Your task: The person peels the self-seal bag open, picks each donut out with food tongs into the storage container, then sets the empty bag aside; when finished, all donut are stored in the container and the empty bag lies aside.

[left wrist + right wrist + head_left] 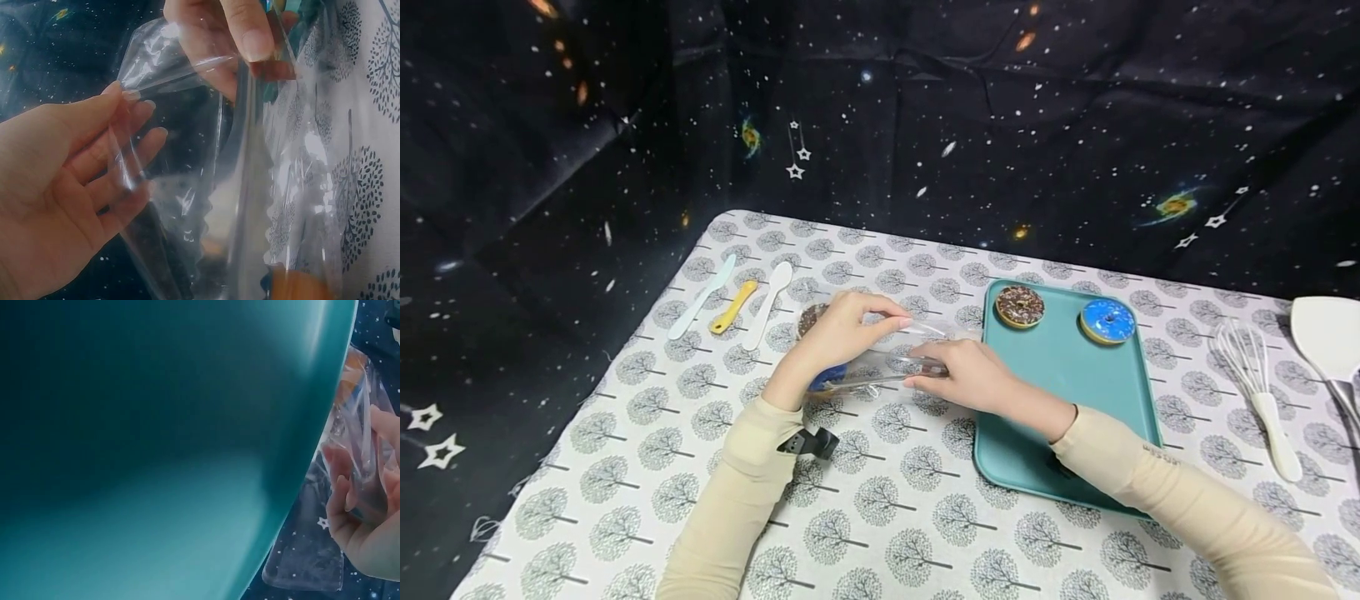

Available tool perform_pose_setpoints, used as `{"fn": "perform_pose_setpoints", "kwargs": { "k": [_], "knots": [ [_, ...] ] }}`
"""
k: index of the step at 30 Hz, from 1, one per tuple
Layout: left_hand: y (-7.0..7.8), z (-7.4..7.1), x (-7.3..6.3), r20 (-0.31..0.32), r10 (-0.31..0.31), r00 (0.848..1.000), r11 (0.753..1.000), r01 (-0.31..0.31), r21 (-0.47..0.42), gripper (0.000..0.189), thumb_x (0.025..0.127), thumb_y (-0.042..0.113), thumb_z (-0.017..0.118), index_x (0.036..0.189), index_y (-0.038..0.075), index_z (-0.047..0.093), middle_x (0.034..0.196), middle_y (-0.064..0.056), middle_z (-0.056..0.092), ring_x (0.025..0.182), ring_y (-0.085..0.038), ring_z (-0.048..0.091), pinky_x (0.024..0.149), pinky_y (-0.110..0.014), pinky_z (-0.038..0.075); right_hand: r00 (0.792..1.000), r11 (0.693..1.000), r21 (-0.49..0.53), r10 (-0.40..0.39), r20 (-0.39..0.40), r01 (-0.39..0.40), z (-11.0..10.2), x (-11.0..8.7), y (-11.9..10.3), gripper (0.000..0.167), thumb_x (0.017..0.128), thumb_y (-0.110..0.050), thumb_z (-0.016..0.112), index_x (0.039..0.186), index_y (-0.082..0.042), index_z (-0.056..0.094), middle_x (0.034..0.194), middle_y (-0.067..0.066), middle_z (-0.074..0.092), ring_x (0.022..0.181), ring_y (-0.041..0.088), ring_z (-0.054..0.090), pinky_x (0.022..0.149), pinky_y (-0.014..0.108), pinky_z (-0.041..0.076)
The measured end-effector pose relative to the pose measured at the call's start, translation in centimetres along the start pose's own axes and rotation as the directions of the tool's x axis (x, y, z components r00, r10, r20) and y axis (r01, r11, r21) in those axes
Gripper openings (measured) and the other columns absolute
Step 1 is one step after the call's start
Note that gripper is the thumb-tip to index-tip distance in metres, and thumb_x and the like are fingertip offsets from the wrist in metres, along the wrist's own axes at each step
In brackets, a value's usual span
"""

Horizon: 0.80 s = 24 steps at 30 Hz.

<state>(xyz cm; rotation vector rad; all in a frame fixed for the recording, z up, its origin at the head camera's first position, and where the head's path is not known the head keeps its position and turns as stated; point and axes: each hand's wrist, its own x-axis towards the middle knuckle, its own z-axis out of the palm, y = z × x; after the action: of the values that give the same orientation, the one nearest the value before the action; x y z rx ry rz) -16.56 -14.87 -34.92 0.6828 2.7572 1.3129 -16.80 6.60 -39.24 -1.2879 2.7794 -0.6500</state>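
A clear plastic bag (880,367) lies between my two hands. At its left end a brown doughnut (810,319) and a blue doughnut (828,379) show through the film, partly hidden by my left forearm. My left hand (850,327) pinches one edge of the bag's mouth between thumb and forefinger, its other fingers spread behind the film in the left wrist view. With thumb and fingers my right hand (966,375) grips the opposite edge, close to the tray's left rim. The mouth gapes between them.
On the right is a teal tray (1067,396) holding a brown doughnut (1020,307) and a blue doughnut (1108,321). A pale knife (703,297), yellow utensil (734,307) and white spoon (767,306) lie at left. A whisk (1258,400) and white turner (1327,337) lie far right.
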Motion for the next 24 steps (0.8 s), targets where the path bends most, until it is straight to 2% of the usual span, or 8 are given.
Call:
{"fn": "perform_pose_setpoints", "kwargs": {
  "k": [4,10,14,21,24],
  "knots": [
    [0.11,-0.06,0.00,-0.004,0.007,1.000,1.000,-0.007,-0.002,0.017,0.090,0.028,0.063,0.100,0.019,0.073,0.101,0.006,0.071,0.104,-0.012,0.062,0.097,-0.035,0.044,1.000,1.000,0.014,0.017,0.006,-0.017,-0.17,0.12,-0.15,0.044,0.084,-0.044,0.066,0.113,-0.011,0.065,0.092,0.001,0.071,0.073,0.010,0.064,0.064,0.026,0.053],
    [0.32,-0.11,-0.01,-0.001,-0.004,1.000,1.000,0.004,-0.004,0.017,0.090,0.030,0.063,0.100,0.020,0.073,0.100,0.007,0.071,0.104,-0.011,0.061,0.096,-0.035,0.044,0.998,0.999,0.026,0.030,0.063,-0.032,-0.63,0.22,-0.25,0.046,0.084,-0.044,0.065,0.116,-0.011,0.063,0.090,0.001,0.070,0.075,0.011,0.064,0.066,0.028,0.053],
    [0.34,-0.10,0.03,0.002,-0.001,1.000,1.000,0.001,-0.008,0.017,0.090,0.030,0.063,0.100,0.019,0.073,0.100,0.007,0.071,0.103,-0.010,0.061,0.095,-0.034,0.045,0.997,0.999,0.028,0.025,0.066,-0.027,-0.81,0.11,-0.27,0.045,0.084,-0.043,0.066,0.116,-0.012,0.063,0.090,0.000,0.070,0.073,0.009,0.063,0.065,0.027,0.052],
    [0.12,0.00,0.00,0.019,0.000,1.000,1.000,0.001,-0.013,0.018,0.091,0.029,0.062,0.101,0.018,0.073,0.101,0.006,0.071,0.104,-0.011,0.061,0.099,-0.037,0.042,0.994,0.995,0.063,0.069,0.081,-0.074,-0.61,0.17,-0.58,0.045,0.082,-0.042,0.069,0.113,-0.011,0.063,0.088,0.000,0.070,0.073,0.008,0.064,0.067,0.027,0.053],
    [0.11,0.02,-0.01,0.021,-0.010,1.000,1.000,0.010,-0.011,0.020,0.090,0.031,0.062,0.101,0.019,0.072,0.101,0.007,0.070,0.105,-0.011,0.060,0.100,-0.039,0.041,0.994,0.994,0.076,0.070,0.083,-0.076,-0.49,0.22,-0.69,0.042,0.081,-0.041,0.070,0.109,-0.010,0.063,0.080,-0.001,0.069,0.068,0.007,0.061,0.064,0.024,0.052]
  ]
}}
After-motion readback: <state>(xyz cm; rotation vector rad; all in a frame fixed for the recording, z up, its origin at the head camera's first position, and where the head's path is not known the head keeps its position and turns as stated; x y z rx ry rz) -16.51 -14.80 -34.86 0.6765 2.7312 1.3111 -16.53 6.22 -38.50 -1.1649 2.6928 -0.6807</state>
